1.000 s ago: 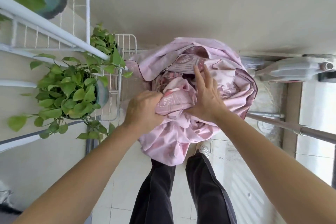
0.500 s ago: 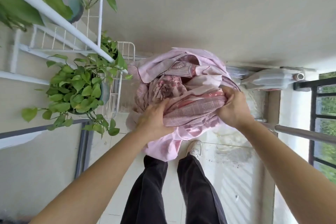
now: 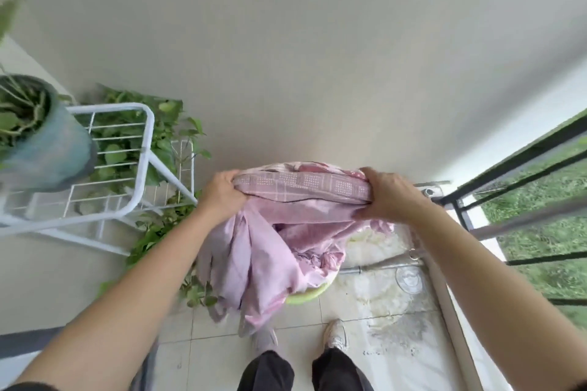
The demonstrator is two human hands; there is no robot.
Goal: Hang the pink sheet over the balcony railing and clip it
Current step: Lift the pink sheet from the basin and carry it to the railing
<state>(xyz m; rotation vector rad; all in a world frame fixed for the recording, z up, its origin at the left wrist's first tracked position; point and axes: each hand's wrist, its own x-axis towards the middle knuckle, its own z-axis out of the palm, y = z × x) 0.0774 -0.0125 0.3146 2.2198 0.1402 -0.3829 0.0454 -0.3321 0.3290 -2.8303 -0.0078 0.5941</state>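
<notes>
The pink sheet (image 3: 273, 244) is bunched, with a patterned edge stretched taut at the top and loose folds hanging down. My left hand (image 3: 222, 194) grips the left end of that edge. My right hand (image 3: 386, 197) grips the right end. The lower folds trail into a light green basin (image 3: 313, 294) on the floor. The balcony railing (image 3: 521, 152), dark metal bars, runs along the right side, apart from the sheet. No clip is visible.
A white wire plant rack (image 3: 139, 168) with a grey-blue pot (image 3: 47, 149) and trailing green plants stands at left. A metal pole (image 3: 524, 219) crosses at right. The tiled floor (image 3: 390, 320) is stained; my shoes (image 3: 336, 335) are below. A plain wall lies ahead.
Both hands have lifted the sheet's patterned edge up and spread apart. The bundle has unrolled, showing the green basin beneath. The view has swung toward the railing.
</notes>
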